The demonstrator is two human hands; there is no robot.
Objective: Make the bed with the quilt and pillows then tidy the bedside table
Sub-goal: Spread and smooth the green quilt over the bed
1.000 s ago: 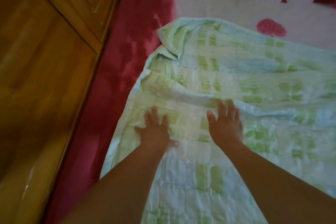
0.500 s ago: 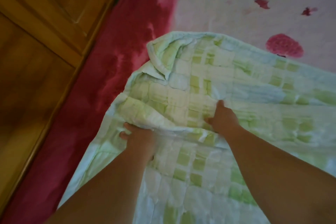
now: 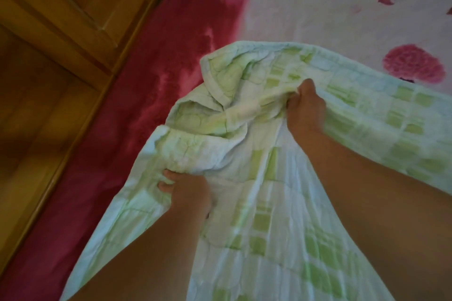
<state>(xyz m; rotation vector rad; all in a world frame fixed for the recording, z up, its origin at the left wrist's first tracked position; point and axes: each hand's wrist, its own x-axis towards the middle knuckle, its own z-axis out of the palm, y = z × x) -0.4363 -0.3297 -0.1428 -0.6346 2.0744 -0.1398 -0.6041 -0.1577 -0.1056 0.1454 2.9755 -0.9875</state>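
The green-and-white checked quilt (image 3: 281, 215) lies bunched near the left edge of the bed, its corner folded over on itself. I hold it with 2 hands. My left hand (image 3: 188, 193) grips a gathered fold at the quilt's left edge, fingers curled under the cloth. My right hand (image 3: 305, 107) is closed round a raised bunch farther up. Beneath lies the bed sheet (image 3: 318, 7), pale with red flowers and a red left border. Wooden panelling (image 3: 61, 44) runs beside the bed.
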